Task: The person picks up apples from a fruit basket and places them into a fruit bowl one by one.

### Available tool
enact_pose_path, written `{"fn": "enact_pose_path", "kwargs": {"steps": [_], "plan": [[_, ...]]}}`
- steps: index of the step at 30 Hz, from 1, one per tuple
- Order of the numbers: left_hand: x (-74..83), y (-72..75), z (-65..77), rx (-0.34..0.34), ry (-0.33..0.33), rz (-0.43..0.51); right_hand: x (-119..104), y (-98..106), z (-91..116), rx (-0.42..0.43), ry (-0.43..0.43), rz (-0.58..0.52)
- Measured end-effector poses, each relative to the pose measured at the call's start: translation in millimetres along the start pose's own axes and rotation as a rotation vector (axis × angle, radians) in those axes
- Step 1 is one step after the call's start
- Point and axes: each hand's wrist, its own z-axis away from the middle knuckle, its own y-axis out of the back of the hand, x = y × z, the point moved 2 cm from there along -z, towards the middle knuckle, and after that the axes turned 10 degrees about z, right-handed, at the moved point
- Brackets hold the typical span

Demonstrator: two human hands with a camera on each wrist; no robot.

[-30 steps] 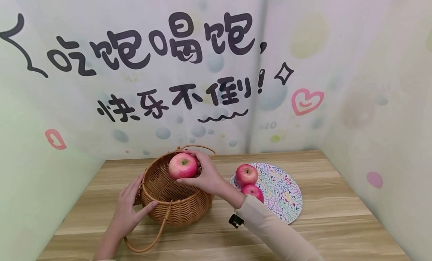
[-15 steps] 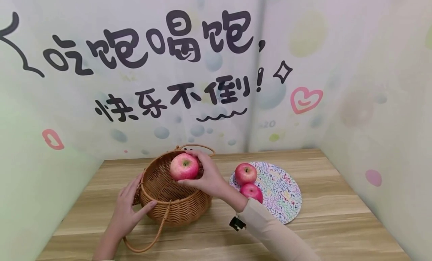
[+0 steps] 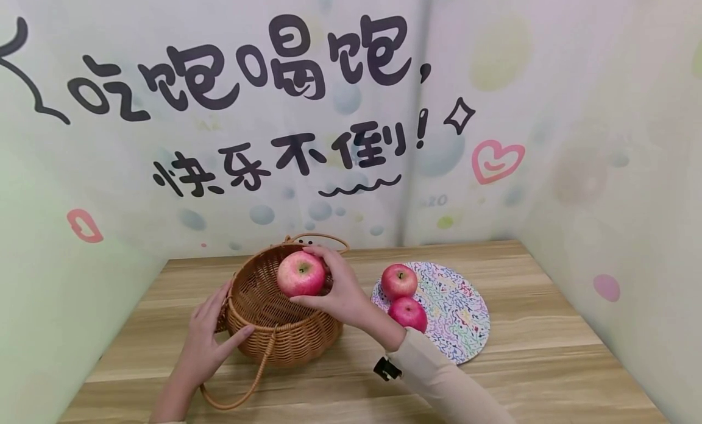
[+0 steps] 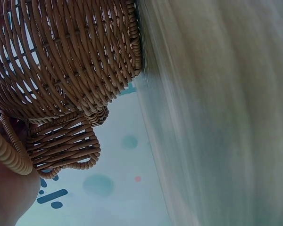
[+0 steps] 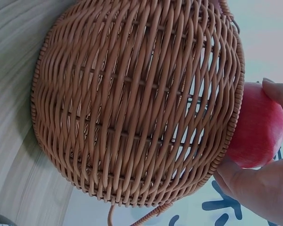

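A wicker basket [image 3: 293, 346] stands on the table, its opening facing me. My right hand [image 3: 344, 293] grips a red apple [image 3: 299, 274] by its right side, thumb below and fingers at the top. In the right wrist view that apple [image 5: 258, 128] shows beyond the basket's rim, with part of it hidden behind the weave. My left hand [image 3: 205, 345] rests against the basket's left side, fingers extended and thumb at the front rim. The left wrist view shows a small woven flap [image 4: 66, 143] sticking out from the basket beside that hand.
Right of the basket lies a round patterned mat [image 3: 463, 317] with two apples on it, one farther back [image 3: 399, 281] and one nearer [image 3: 408, 314]. A thin handle [image 3: 241, 402] hangs down at the basket's front; another loops behind it. Walls enclose the wooden table [image 3: 537, 375].
The apple in my right hand has shifted slightly right and lower relative to the basket. My left hand keeps its place on the basket. The whole view has drifted slightly.
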Motion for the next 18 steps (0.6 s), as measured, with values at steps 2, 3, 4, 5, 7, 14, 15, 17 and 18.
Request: {"fn": "enact_pose_path", "kwargs": {"steps": [2, 3, 4, 5, 7, 14, 15, 17, 18], "plan": [[0.0, 0.0, 0.0, -0.001, 0.001, -0.001, -0.7, 0.4, 1.2, 0.008, 0.002, 0.002], [-0.1, 0.1, -0.1, -0.001, 0.001, -0.002, -1.0, 0.6, 1.7, 0.013, 0.002, 0.004], [-0.2, 0.1, -0.2, -0.003, 0.003, -0.004, -1.7, 1.1, 2.4, 0.015, -0.001, 0.004], [-0.1, 0.1, -0.1, -0.003, 0.002, -0.004, -2.0, 1.4, 3.1, 0.017, -0.004, 0.003], [-0.1, 0.1, -0.1, -0.005, 0.003, -0.007, -2.5, 2.3, 4.3, 0.022, -0.008, -0.005], [0.5, 0.4, -0.2, -0.005, 0.004, 0.006, -2.9, 5.6, 9.5, 0.02, -0.018, -0.015], [0.6, 0.5, -0.2, -0.005, 0.005, 0.007, -3.2, 6.1, 10.4, 0.021, -0.017, -0.017], [0.7, 0.6, -0.3, -0.006, 0.005, 0.01, -3.5, 7.0, 12.2, 0.027, -0.017, -0.016], [0.7, 0.6, -0.3, -0.006, 0.006, 0.009, -3.3, 7.2, 13.0, 0.033, -0.011, -0.015]]}}
